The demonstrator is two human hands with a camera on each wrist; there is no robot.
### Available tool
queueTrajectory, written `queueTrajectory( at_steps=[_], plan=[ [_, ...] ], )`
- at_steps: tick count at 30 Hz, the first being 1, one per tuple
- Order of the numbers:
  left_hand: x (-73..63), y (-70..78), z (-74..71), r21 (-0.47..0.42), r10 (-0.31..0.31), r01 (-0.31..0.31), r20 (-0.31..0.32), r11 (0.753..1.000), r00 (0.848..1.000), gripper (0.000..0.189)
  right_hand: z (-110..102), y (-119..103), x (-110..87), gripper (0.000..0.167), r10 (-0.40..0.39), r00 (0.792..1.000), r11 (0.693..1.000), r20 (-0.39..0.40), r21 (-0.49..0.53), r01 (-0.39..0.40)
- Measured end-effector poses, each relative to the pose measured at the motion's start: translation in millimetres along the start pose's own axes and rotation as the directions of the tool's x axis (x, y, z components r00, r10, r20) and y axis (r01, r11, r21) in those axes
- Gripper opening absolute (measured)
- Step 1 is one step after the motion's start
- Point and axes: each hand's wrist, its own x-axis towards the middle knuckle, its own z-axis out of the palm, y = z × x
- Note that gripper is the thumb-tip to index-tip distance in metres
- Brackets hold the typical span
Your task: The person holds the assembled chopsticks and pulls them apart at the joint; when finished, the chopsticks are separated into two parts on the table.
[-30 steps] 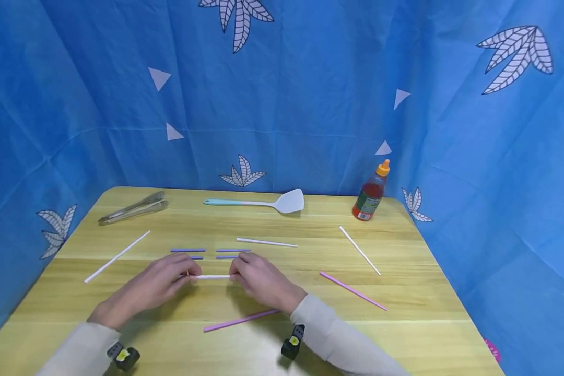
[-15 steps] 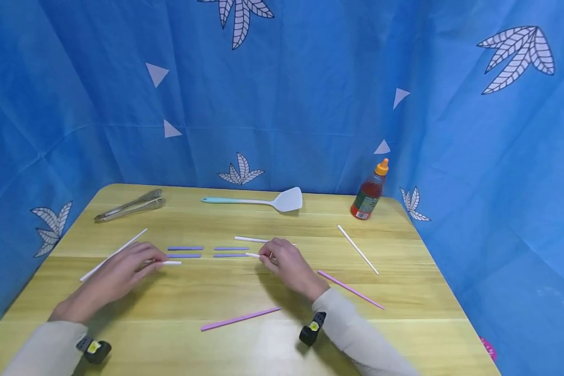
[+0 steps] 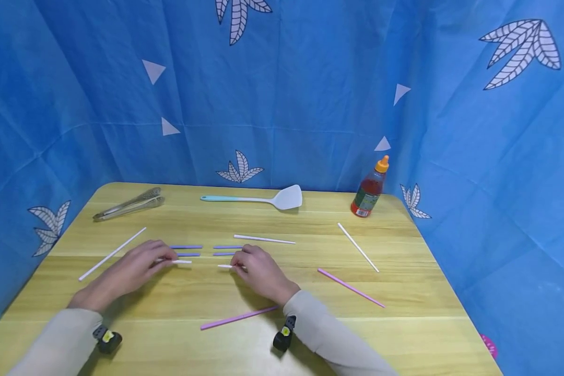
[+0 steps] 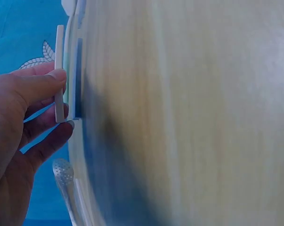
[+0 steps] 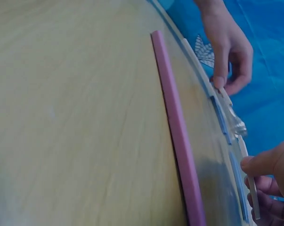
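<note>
Between its thumb and fingers my left hand pinches a short white chopstick piece; the left wrist view shows this white piece upright against the fingertips. My right hand pinches another short white chopstick piece, its tip pointing left. A gap separates the two pieces. Just behind the hands lie several short purple chopstick pieces in two rows, partly covered by the fingers. A whole white chopstick lies beyond the right hand, and a pink chopstick lies in front of it, partly hidden by the forearm.
More chopsticks lie at the sides: a white chopstick at left, a white chopstick and a pink chopstick at right. Along the back are metal tongs, a spatula and a sauce bottle. A blue curtain hangs behind.
A second ago both hands held one white chopstick length between them. They moved apart, each with a piece, and have since come closer together again, the right hand moving left most.
</note>
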Motion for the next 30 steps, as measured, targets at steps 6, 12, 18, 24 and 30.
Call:
queueTrajectory(
  at_steps=[6, 12, 18, 24, 30],
  plan=[
    [0.3, 1.1, 5.1, -0.027, -0.069, 0.071, 0.087, 0.997, 0.994, 0.017, 8, -9, 8.8, 0.007, 0.031, 0.999, 0.998, 0.024, -0.054, -0.029],
    [2.2, 1.6, 7.5, -0.017, -0.093, 0.096, 0.128, 0.995, 0.987, 0.016, 13, -12, 11.3, 0.006, 0.061, 0.997, 0.996, 0.048, -0.063, -0.058],
    [4.0, 2.1, 9.0, -0.013, -0.088, 0.090, 0.128, 0.996, 0.988, 0.017, 16, -11, 12.1, 0.004, 0.063, 0.997, 0.997, 0.052, -0.057, -0.060],
    [6.2, 1.0, 10.2, -0.015, -0.100, 0.103, 0.133, 0.995, 0.986, 0.016, 16, -10, 13.2, 0.005, 0.060, 0.997, 0.996, 0.044, -0.065, -0.057],
    [5.9, 1.1, 9.2, -0.025, -0.122, 0.127, 0.139, 0.992, 0.983, 0.013, 17, -11, 14.2, 0.005, 0.060, 0.997, 0.997, 0.046, -0.059, -0.058]
  ],
)
